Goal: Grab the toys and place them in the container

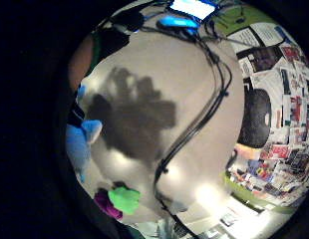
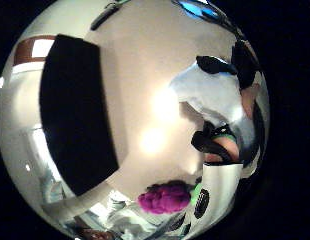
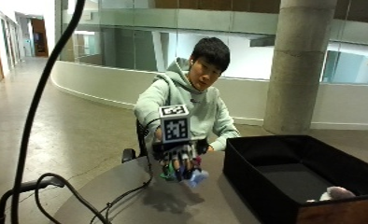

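**Gloved hand holds toys above the table, left of the black container**

A person sits at the far side of a round grey table (image 3: pixel 172 205). The gloved right hand (image 3: pixel 179 161) is raised above the table, with its fingers pointing down and curled around a bunch of small toys. A blue plush toy (image 3: pixel 196 178) and a green toy (image 3: pixel 166 176) hang out below the fingers. A purple toy (image 2: pixel 165 197) shows close to the palm. The hand's shadow lies on the table just under it.

The black container (image 3: pixel 258 186) stands to the right, apart from the hand. One pale plush toy (image 3: pixel 334 193) already lies inside, near its front corner. Black cables (image 3: pixel 118 198) run over the table on the left.
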